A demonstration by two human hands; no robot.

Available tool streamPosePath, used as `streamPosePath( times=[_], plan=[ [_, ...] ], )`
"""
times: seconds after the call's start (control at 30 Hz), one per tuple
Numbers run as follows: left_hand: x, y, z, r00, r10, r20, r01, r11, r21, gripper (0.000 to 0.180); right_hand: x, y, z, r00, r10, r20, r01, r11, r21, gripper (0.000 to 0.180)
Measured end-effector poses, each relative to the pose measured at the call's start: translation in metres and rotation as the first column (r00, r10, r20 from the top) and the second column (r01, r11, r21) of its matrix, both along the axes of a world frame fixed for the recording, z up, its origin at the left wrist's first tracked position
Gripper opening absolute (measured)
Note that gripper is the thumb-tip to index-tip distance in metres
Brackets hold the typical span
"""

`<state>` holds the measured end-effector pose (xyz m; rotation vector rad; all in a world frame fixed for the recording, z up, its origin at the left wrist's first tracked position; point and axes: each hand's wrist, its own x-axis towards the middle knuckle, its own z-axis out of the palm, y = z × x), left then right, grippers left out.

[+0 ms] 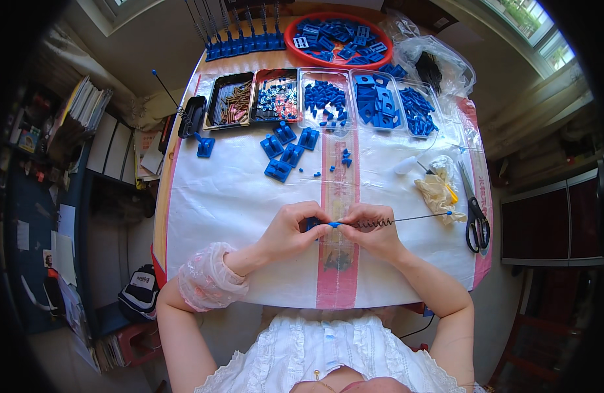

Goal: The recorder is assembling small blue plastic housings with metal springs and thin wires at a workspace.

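Note:
Over the front middle of the table, my two hands meet fingertip to fingertip. My left hand (290, 229) is closed on a blue plastic part (334, 224); more blue shows behind its fingers, mostly hidden. My right hand (375, 230) pinches the coiled end of a black spring rod (420, 217), which points right and ends in a blue tip. Coil and blue part come together between the fingertips; whether they are joined is hidden. Beyond my hands lie a few small blue pieces (346, 157) and several blue square bases with raised sockets (291, 154).
Behind them stand trays of screws (237, 103), nuts (276, 95), blue cones (324, 96), flat blue plates (378, 101) and narrow blue pieces (420, 112). A red basin (290, 40) holds blue parts. Finished-looking spring units (245, 46) line the far left. Black scissors (477, 226) lie right.

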<state>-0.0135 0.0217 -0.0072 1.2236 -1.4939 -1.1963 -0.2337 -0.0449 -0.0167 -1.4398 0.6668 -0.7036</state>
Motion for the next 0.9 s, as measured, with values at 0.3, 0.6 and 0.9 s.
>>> streamPosePath(
  times=[0.3, 0.6, 0.9],
  plan=[
    [-0.001, 0.0003, -0.0013, 1.0, 0.007, -0.029, -0.007, 1.0, 0.023, 0.009, 0.0008, 0.0004, 0.0029, 1.0, 0.009, 0.019, -0.009, 1.0, 0.026, 0.007],
    [-0.0011, 0.0003, -0.0056, 0.999, 0.01, -0.043, -0.009, 1.0, 0.016, 0.009, -0.0001, 0.0, 0.0015, 1.0, 0.011, 0.011, -0.011, 1.0, 0.023, 0.007],
    [-0.0004, 0.0006, -0.005, 0.999, 0.008, -0.034, -0.007, 1.0, 0.013, 0.01, 0.0009, 0.0002, 0.0018, 1.0, 0.006, 0.01, -0.006, 1.0, 0.009, 0.007]
  ],
)
